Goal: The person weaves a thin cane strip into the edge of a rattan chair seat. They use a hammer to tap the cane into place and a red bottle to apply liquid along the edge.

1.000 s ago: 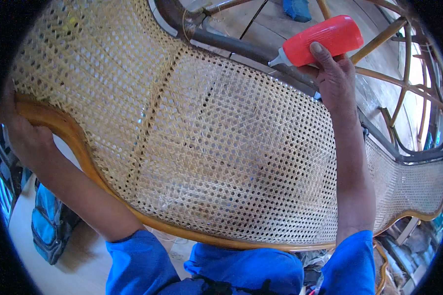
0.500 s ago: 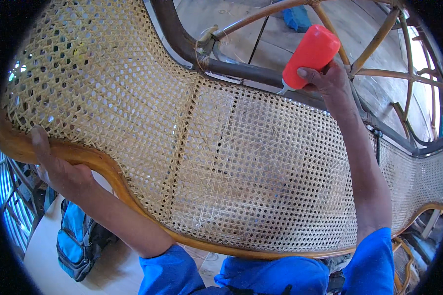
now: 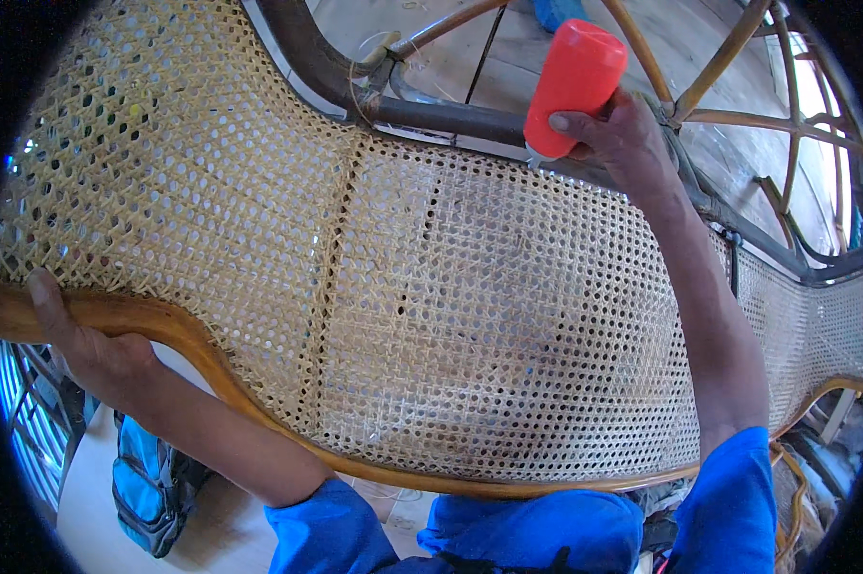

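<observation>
Bottle [image 3: 573,84] (red, plastic) sits clamped in my right hand [image 3: 615,143] at the far rail of the cane panel [image 3: 470,316], its length tilted toward that rail, while my left hand [image 3: 85,337] curls shut over the panel's near wooden edge.

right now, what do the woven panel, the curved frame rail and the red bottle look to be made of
Woven panel: pale natural cane, by the look, in an open mesh, matte and dry.
Curved frame rail under the left hand: bent rattan or wood, honey-brown with a slight varnish-like sheen.
Red bottle in the right hand: probably soft plastic, smooth, opaque and evenly coloured.
</observation>
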`<state>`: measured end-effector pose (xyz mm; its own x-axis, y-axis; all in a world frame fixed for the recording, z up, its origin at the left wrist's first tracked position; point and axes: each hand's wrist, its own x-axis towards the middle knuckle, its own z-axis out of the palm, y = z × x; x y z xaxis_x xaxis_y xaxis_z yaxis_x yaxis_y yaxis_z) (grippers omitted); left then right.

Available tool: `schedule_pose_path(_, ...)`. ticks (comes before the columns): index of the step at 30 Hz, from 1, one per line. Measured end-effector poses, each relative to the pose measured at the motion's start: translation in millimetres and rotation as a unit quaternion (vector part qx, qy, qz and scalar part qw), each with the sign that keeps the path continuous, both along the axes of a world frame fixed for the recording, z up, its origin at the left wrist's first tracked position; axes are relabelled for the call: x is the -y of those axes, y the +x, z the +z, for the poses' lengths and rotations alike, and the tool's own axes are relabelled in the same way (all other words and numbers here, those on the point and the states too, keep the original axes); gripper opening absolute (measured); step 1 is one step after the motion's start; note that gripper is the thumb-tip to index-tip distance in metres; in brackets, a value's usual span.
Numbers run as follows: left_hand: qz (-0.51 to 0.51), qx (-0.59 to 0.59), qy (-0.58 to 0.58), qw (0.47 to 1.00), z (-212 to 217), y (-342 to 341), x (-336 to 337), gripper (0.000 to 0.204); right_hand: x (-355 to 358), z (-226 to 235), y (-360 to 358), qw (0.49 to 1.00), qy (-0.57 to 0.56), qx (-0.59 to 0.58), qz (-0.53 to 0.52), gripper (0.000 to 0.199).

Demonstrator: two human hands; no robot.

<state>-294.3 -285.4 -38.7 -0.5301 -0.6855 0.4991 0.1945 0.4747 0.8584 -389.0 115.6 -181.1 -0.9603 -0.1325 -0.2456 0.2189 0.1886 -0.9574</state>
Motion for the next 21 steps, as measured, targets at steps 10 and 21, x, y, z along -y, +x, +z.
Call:
schedule_pose_path(10, 0.042, 0.024, 0.025, 0.999, 2, -3, -17, 0.062, 12, 3, 13, 0.995, -0.073, -0.027, -0.059, 0.042)
schedule_pose_path(21, 0.015, 0.022, 0.002, 1.0, 1, -2, -4, 0.062, 9, 8, 3, 1.0, 0.009, -0.013, -0.021, 0.044)
